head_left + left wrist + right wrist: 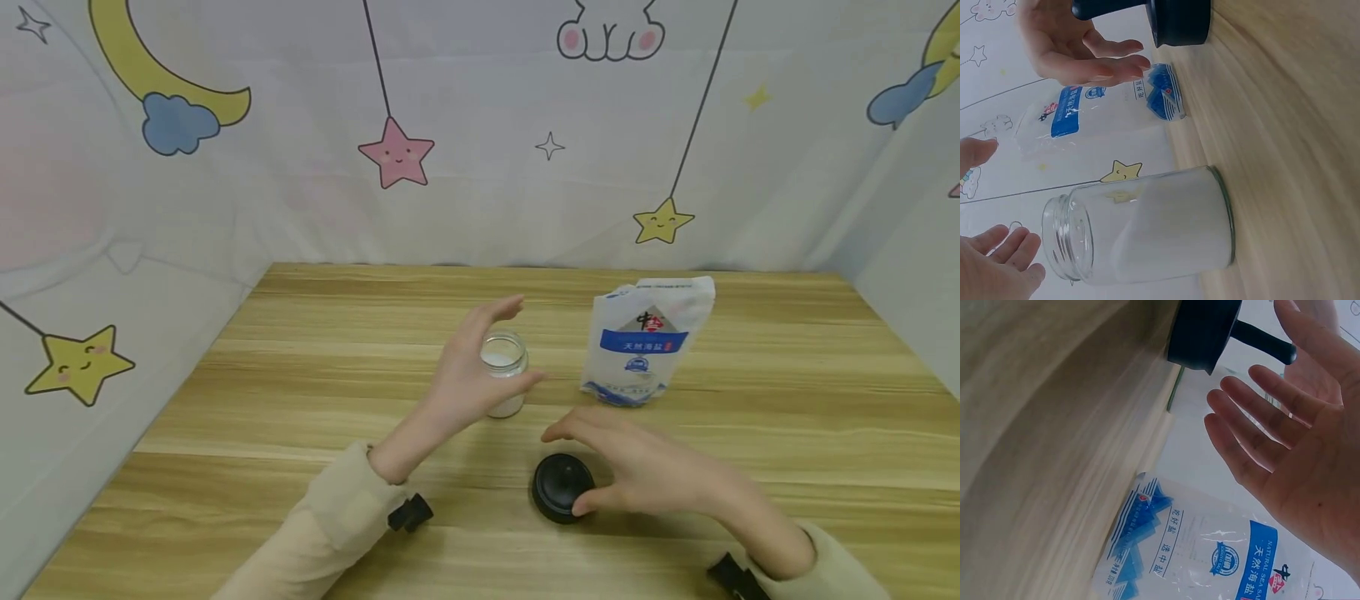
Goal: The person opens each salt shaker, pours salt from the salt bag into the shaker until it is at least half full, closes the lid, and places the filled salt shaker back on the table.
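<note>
A clear glass jar [1160,228] stands upright on the table, part filled with white contents, its threaded mouth uncovered. My left hand [468,379] is at the jar's upper part, thumb and fingers spread to either side; the left wrist view shows fingers [1016,250] beside the mouth without a grip. A round black lid [562,486] with a thin upright peg lies nearer to me, right of the jar. Over its right side hovers my right hand [645,462], its fingers spread apart and holding nothing. In the right wrist view those fingers [1266,419] are clear of the lid.
A white and blue sea salt bag [637,342] stands upright behind my right hand, to the right of the jar. The wood-grain table [360,333] ends at a printed cloth backdrop [495,217]. Bare tabletop lies left of the jar.
</note>
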A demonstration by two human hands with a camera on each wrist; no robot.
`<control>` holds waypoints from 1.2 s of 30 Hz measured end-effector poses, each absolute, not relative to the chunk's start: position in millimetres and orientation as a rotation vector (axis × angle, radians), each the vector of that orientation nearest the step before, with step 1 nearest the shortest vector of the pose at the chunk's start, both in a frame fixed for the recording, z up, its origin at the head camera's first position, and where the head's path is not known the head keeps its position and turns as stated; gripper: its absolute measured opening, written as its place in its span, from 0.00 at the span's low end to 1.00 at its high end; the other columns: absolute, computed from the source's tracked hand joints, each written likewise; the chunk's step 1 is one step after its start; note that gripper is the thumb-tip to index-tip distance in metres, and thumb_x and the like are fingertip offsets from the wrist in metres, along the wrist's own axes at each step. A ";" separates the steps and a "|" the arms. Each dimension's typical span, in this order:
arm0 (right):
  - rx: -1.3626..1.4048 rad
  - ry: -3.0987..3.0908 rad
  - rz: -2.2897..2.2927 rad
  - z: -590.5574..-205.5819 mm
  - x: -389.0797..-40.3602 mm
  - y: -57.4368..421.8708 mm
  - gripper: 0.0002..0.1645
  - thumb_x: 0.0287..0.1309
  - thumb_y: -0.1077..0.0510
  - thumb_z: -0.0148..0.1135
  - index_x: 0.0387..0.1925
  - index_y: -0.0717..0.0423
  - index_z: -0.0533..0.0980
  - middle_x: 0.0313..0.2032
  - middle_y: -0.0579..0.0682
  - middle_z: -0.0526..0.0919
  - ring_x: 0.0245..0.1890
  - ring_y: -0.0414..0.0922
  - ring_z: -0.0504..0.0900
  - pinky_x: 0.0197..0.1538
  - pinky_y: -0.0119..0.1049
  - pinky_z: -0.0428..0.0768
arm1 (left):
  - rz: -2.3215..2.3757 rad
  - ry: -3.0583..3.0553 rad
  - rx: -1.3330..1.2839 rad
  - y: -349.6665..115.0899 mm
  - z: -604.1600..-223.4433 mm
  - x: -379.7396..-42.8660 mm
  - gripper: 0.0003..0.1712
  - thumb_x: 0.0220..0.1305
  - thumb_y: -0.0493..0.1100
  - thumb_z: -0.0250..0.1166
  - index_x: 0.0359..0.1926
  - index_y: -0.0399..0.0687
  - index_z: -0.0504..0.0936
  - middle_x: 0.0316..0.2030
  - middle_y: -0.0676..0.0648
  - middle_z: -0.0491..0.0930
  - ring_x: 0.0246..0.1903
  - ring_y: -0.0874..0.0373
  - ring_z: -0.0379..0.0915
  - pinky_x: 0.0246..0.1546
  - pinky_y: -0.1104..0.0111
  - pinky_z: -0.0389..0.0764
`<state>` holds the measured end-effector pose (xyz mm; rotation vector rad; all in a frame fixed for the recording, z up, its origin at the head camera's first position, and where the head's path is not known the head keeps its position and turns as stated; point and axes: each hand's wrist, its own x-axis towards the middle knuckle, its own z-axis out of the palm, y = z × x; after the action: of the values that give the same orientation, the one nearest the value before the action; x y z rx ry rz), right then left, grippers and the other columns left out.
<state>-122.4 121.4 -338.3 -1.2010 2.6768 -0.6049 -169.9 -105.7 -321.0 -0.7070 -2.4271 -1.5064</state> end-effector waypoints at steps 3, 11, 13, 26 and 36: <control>-1.208 2.684 -0.592 -339.9 -122.1 120.1 0.39 0.45 0.42 0.74 0.59 0.43 0.71 0.54 0.36 0.76 0.57 0.35 0.73 0.59 0.41 0.77 | -1.550 -2.447 -0.660 -108.3 -322.6 -171.1 0.43 0.50 0.43 0.75 0.67 0.50 0.66 0.63 0.48 0.70 0.64 0.53 0.65 0.67 0.50 0.66; -1.221 2.686 -0.560 -341.7 -121.9 117.3 0.38 0.47 0.41 0.73 0.59 0.45 0.71 0.54 0.36 0.75 0.57 0.37 0.73 0.59 0.42 0.77 | -1.608 -2.498 -0.600 -116.2 -328.7 -175.6 0.43 0.52 0.44 0.74 0.67 0.52 0.65 0.64 0.49 0.69 0.65 0.54 0.64 0.69 0.51 0.63; -1.207 2.683 -0.541 -341.3 -121.5 116.6 0.38 0.47 0.42 0.73 0.59 0.46 0.71 0.55 0.35 0.75 0.57 0.36 0.73 0.60 0.42 0.77 | -1.633 -2.517 -0.576 -117.5 -329.9 -177.3 0.43 0.52 0.44 0.74 0.68 0.52 0.65 0.64 0.49 0.69 0.66 0.54 0.63 0.71 0.52 0.61; -1.201 2.666 -0.489 -341.5 -120.0 115.8 0.37 0.48 0.43 0.73 0.59 0.47 0.72 0.55 0.37 0.75 0.57 0.38 0.73 0.60 0.43 0.77 | -1.795 -2.616 -0.486 -122.2 -334.0 -185.0 0.44 0.53 0.45 0.74 0.69 0.52 0.63 0.65 0.47 0.68 0.69 0.54 0.60 0.75 0.58 0.54; -1.229 2.664 -0.470 -343.1 -117.9 115.6 0.36 0.48 0.40 0.71 0.58 0.46 0.72 0.55 0.38 0.74 0.57 0.39 0.73 0.60 0.43 0.77 | -1.875 -2.649 -0.494 -124.1 -340.3 -188.2 0.46 0.53 0.41 0.73 0.70 0.49 0.60 0.68 0.45 0.64 0.73 0.52 0.52 0.76 0.57 0.49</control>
<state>-117.9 115.6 -343.1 -1.2294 2.6644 -0.4700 -188.2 -124.1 -340.3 -0.4943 -2.6492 -1.8746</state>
